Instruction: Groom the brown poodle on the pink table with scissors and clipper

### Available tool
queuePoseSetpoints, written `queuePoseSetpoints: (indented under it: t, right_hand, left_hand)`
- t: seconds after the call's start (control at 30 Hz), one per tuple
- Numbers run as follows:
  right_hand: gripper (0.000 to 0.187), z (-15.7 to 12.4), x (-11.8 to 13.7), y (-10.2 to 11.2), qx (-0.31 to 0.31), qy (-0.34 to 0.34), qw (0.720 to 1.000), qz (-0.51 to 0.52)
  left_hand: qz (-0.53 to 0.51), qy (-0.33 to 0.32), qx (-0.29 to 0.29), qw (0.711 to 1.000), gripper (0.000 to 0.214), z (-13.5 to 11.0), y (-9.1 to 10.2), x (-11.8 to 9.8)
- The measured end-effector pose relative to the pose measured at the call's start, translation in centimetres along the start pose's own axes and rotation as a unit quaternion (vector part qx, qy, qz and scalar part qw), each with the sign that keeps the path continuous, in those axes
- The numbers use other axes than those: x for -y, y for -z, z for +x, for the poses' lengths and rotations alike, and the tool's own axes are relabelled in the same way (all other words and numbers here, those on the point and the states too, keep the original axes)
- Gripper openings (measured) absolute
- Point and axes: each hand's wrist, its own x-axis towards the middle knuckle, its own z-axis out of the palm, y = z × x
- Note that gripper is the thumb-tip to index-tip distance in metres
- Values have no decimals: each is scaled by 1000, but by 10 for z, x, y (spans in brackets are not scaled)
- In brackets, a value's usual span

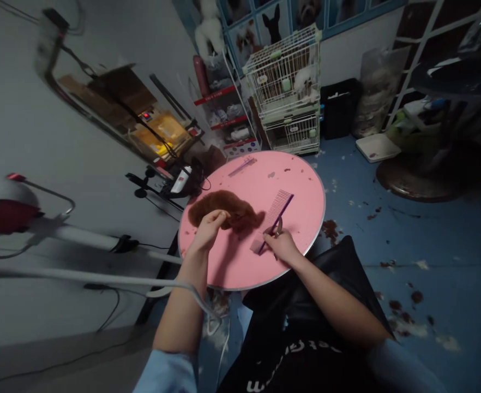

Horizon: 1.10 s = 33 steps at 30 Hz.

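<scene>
Purple comb [282, 212] juts from gripping right fingers [270, 239]; left fingers [220, 218] seemingly pinch brown fur [218, 201].

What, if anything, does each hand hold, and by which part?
Right hand: comb, by its spine, toward the near end; apparently scissors too, hold unclear. Left hand: at brown fur; grip unclear.

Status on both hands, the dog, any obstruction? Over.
Right hand gripping purple comb. Left hand at brown dog, on pink table. Pale tube crosses view of left forearm.

a dog-grooming shop, shown by a purple comb [282, 209], round pink table [304, 215], dog posters [274, 26] and wire cages [285, 112].
</scene>
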Motion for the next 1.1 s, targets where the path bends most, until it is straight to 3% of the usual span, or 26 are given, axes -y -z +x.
queuePoseSetpoints:
  t: [0.13,0.27,0.4,0.53,0.67,0.77,0.93,1.0,1.1]
  right_hand:
    - [9,42,17,-10,-14,17,998,51]
    - [12,63,29,-5,52,34,993,101]
    - [16,57,24,23,131,40,982,127]
    - [17,57,16,44,140,18,982,127]
    - [16,68,20,28,110,6,984,140]
    - [18,69,28,16,138,7,978,156]
    - [22,53,26,35,189,2,969,156]
    - [20,53,21,38,166,-5,974,152]
    - [17,61,22,25,114,-8,982,151]
  left_hand:
    - [1,27,19,999,30,3,-4,-2]
    - [4,41,22,999,32,4,-6,-4]
    - [-14,36,18,999,31,4,-8,-5]
    - [-48,19,6,999,28,4,-12,0]
    - [-57,2,-11,998,26,4,-15,4]
    - [-72,-5,-19,997,25,4,-15,5]
    - [-98,3,-29,995,27,3,-17,10]
    - [-104,1,-33,994,28,3,-19,11]
    - [-105,-1,-32,994,29,2,-22,11]
